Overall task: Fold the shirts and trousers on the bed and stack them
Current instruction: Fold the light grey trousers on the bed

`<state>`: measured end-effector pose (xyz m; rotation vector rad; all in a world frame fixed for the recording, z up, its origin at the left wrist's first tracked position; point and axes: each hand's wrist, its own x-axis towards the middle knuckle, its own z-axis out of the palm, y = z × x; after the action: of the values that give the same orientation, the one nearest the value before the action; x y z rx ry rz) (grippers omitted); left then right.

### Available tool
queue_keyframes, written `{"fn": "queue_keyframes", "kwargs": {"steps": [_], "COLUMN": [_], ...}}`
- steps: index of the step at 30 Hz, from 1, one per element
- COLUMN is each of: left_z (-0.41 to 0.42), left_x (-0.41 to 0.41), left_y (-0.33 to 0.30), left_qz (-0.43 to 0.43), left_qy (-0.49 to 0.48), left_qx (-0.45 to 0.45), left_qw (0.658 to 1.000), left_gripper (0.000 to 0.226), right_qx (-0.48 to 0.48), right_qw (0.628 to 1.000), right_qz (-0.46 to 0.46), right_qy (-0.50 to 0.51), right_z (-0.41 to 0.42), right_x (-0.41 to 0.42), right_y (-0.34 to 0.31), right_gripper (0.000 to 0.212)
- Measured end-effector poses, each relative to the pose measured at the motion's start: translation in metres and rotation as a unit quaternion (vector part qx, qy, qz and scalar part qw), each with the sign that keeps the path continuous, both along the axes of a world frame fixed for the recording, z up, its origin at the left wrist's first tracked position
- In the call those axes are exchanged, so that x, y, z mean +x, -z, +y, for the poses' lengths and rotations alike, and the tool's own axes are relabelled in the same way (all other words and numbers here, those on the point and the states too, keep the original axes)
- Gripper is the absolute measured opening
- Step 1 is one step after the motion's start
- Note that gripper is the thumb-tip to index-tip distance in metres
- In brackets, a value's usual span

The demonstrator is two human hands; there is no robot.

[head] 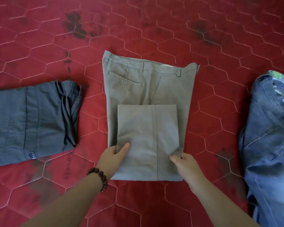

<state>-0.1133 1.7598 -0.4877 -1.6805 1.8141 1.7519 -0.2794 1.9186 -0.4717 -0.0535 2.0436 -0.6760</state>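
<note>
- Grey-green trousers (147, 122) lie mid-bed on the red quilted bedspread (154, 30), legs folded up over the seat. The cloth looks soft, light and limp, so I judge it best gripped through all layers at the near side edges.
- Left hand (112, 158) pinches the left edge, thumb on top.
- Right hand (185, 164) clamps the right edge likewise.
- Folded dark trousers (31, 122) sit left; unfolded blue jeans (269, 136) lie right.
</note>
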Motion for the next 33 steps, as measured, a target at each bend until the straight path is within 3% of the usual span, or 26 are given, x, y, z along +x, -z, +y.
{"fn": "queue_keyframes", "kwargs": {"steps": [2, 4, 8, 12, 15, 17, 19, 20, 22, 25, 33], "left_z": [-0.007, -0.019, -0.037, -0.032, -0.023, -0.016, -0.007, -0.003, 0.003, -0.006, -0.012], "left_x": [0.005, 0.006, -0.019, -0.041, -0.044, -0.043, -0.051, -0.058, -0.070, -0.073, -0.073], "left_y": [-0.008, -0.004, 0.001, 0.003, 0.011, 0.013, 0.006, 0.005, 0.014, 0.043, 0.057], "left_qz": [-0.020, -0.049, 0.031, 0.094, 0.018, -0.062, -0.024, 0.015, 0.031, -0.053, -0.134], "left_qy": [0.042, 0.080, -0.035, -0.051, -0.019, 0.004, 0.054, 0.107, 0.260, 0.385, 0.329], "left_qx": [0.062, 0.049, 0.025, -0.118, -0.179, -0.314, -0.486, -0.529, -0.529, -0.467, -0.452], "left_qw": [0.997, 0.994, 0.999, 0.987, 0.984, 0.947, 0.872, 0.841, 0.807, 0.795, 0.818], "left_gripper": [0.034, 0.043, 0.041, 0.016, 0.023, 0.025, 0.029, 0.032, 0.046, 0.058, 0.072], "right_qx": [-0.013, -0.050, -0.113, -0.104, -0.020, -0.003, -0.032, -0.051, -0.078, -0.046, 0.020], "right_qw": [0.996, 0.994, 0.991, 0.959, 0.958, 0.926, 0.851, 0.817, 0.777, 0.785, 0.830], "right_qz": [-0.083, -0.094, 0.053, 0.260, 0.285, 0.377, 0.517, 0.553, 0.551, 0.494, 0.475], "right_qy": [0.012, 0.013, 0.056, 0.038, 0.017, -0.010, -0.088, -0.156, -0.293, -0.371, -0.292], "right_z": [0.002, 0.000, -0.031, -0.043, -0.037, -0.037, -0.044, -0.049, -0.061, -0.068, -0.062], "right_x": [0.002, -0.001, -0.010, 0.000, 0.010, 0.009, 0.007, 0.007, 0.009, 0.007, -0.004], "right_y": [-0.014, -0.019, -0.009, 0.006, 0.018, 0.019, 0.015, 0.016, 0.026, 0.054, 0.077], "right_gripper": [0.009, 0.017, 0.025, 0.032, 0.028, 0.020, 0.030, 0.039, 0.052, 0.056, 0.060]}}
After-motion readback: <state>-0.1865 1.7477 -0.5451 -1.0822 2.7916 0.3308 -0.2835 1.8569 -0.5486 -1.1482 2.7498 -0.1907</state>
